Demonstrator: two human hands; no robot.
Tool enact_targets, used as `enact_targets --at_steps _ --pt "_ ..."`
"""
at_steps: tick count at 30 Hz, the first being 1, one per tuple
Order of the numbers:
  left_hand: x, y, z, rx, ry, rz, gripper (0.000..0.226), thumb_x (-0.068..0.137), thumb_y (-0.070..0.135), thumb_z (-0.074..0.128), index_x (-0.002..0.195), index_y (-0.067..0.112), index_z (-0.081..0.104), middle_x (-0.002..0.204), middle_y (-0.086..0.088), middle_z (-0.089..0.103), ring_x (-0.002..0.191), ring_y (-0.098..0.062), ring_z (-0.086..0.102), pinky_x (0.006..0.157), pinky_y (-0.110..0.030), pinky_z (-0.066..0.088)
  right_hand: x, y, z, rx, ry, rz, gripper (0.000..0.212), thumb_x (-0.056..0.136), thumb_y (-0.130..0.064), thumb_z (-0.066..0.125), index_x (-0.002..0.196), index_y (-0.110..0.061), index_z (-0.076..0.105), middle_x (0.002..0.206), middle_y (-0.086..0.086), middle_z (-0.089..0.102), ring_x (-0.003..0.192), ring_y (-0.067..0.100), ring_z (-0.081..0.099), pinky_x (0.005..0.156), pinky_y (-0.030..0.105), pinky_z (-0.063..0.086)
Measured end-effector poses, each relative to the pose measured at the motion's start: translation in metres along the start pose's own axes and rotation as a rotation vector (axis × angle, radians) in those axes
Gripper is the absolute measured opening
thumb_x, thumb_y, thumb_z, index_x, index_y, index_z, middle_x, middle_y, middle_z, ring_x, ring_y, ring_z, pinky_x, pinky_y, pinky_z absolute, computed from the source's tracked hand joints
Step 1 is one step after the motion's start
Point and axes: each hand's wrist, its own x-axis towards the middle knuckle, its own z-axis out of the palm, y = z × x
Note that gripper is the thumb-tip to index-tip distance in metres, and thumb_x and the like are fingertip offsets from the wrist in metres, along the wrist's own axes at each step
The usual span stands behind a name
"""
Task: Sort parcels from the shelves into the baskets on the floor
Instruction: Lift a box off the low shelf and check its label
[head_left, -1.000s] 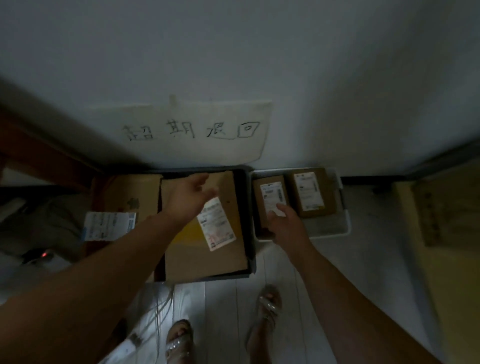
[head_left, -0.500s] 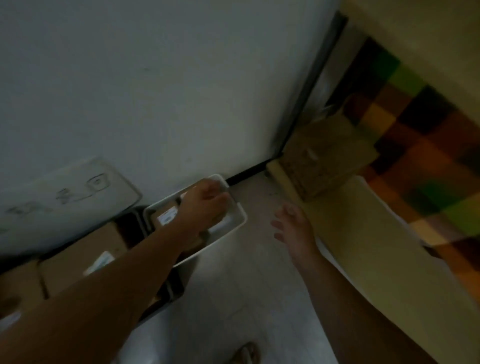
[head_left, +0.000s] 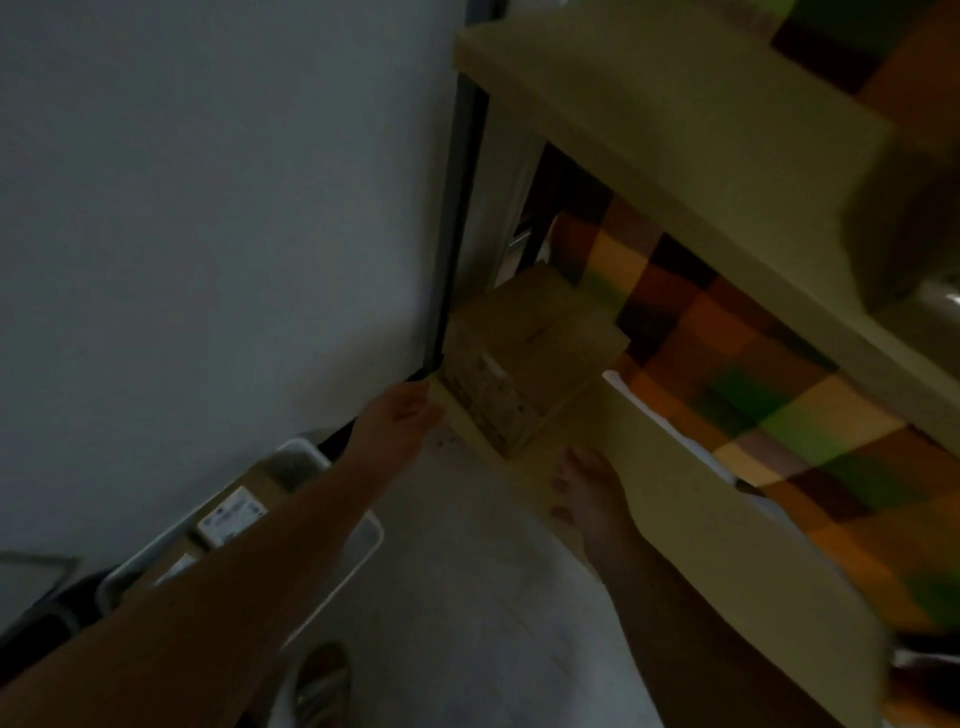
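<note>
**While Hands Hover, a Box Waits**

Since the brown cardboard box (head_left: 524, 364) rests at the wall end of the pale yellow shelf (head_left: 675, 519), stiff and probably light, its opposite side faces look the best hold. The left hand (head_left: 400, 415) is just beside its left face and the right hand (head_left: 587, 488) is below its front. Both show loose, empty fingers. On the floor, the white plastic basket (head_left: 373, 538) holds labelled brown parcels (head_left: 231, 517).

Two bare hands are in view: the left hand (head_left: 397, 423) and the right hand (head_left: 587, 493). There are two yellow shelf boards (head_left: 675, 519), one cardboard box (head_left: 524, 358), one white basket (head_left: 375, 538), two labelled parcels (head_left: 231, 517) and one sandalled foot (head_left: 322, 680).
</note>
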Motion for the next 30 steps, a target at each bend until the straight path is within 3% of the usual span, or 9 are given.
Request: enact_targets --at_steps 2,5,9,12,16,19,22,25,30 --pt "0.044 0.002 0.013 0.001 -0.051 0.038 0.066 0.066 0.036 0.069 0.124 0.005 0.057 0.121 -0.017 0.062 0.115 -0.032 0.058 0.101 -0.044 0.044 0.040 -0.002 0.004 0.006 0.078 -0.015 0.041 0.096 -0.030 0.048 0.132 -0.008 0.045 0.116 0.011 0.055 0.109 0.030 0.055 0.090 0.041 0.048" --pt "0.097 -0.004 0.033 0.051 -0.094 0.063 0.062 0.071 0.036 0.070 0.124 0.007 0.057 0.115 -0.011 0.063 0.111 -0.024 0.058 0.100 -0.037 0.045 0.096 0.001 0.015 0.026 0.157 -0.040 0.055 0.094 -0.033 0.051 0.141 -0.008 0.035 0.137 0.016 0.047 0.121 0.033 0.049 0.102 0.050 0.043" --pt "0.152 -0.024 0.063 0.141 -0.085 0.172 0.039 0.091 0.022 0.060 0.127 0.007 0.053 0.097 0.006 0.054 0.099 -0.011 0.049 0.070 -0.003 0.040 0.157 0.024 0.019 0.135 0.286 -0.083 0.064 0.093 -0.028 0.055 0.145 -0.008 0.023 0.140 0.013 0.041 0.125 0.033 0.045 0.105 0.046 0.037" --pt "0.186 -0.042 0.091 0.173 -0.037 0.274 0.042 0.095 0.028 0.051 0.133 0.010 0.047 0.105 0.006 0.045 0.103 -0.011 0.043 0.086 -0.015 0.033 0.202 0.048 0.013 0.152 0.311 -0.035 0.089 0.085 -0.047 0.061 0.150 -0.013 0.011 0.146 0.015 0.037 0.128 0.035 0.043 0.106 0.050 0.036" --pt "0.235 -0.083 0.121 0.101 -0.043 0.336 0.046 0.094 0.043 0.046 0.128 0.013 0.051 0.123 0.003 0.053 0.102 -0.010 0.052 0.086 -0.020 0.039 0.252 0.069 0.011 0.216 0.196 -0.036 0.104 0.077 -0.062 0.060 0.151 -0.019 0.002 0.153 0.010 0.028 0.133 0.034 0.036 0.108 0.051 0.033" --pt "0.263 -0.108 0.138 -0.086 0.008 0.326 0.068 0.091 0.056 0.043 0.144 0.014 0.034 0.138 0.001 0.046 0.123 -0.016 0.047 0.090 -0.021 0.033 0.275 0.086 0.017 0.260 0.081 -0.119 0.116 0.062 -0.079 0.056 0.151 -0.021 0.012 0.152 0.007 0.032 0.132 0.031 0.039 0.108 0.050 0.034" --pt "0.282 -0.106 0.139 -0.309 0.106 0.307 0.088 0.083 0.072 0.039 0.150 0.018 0.022 0.152 -0.001 0.033 0.136 -0.022 0.037 0.093 -0.027 0.030 0.279 0.092 0.021 0.336 -0.006 -0.221 0.093 0.071 -0.080 0.045 0.147 -0.028 0.029 0.148 0.002 0.039 0.131 0.027 0.041 0.110 0.050 0.031" --pt "0.291 -0.105 0.136 -0.387 0.127 0.335 0.087 0.082 0.073 0.039 0.150 0.021 0.020 0.153 0.001 0.031 0.138 -0.021 0.033 0.092 -0.029 0.027 0.276 0.096 0.022 0.352 -0.084 -0.334 0.068 0.086 -0.066 0.037 0.143 -0.030 0.035 0.147 0.001 0.040 0.134 0.026 0.037 0.111 0.047 0.030" --pt "0.276 -0.102 0.139 -0.374 0.030 0.280 0.084 0.081 0.063 0.053 0.148 0.022 0.025 0.148 -0.003 0.040 0.132 -0.025 0.042 0.096 -0.033 0.037 0.265 0.092 0.040 0.431 -0.150 -0.342 0.080 0.081 -0.067 0.045 0.147 -0.028 0.026 0.151 0.000 0.035 0.137 0.023 0.035 0.112 0.044 0.028"
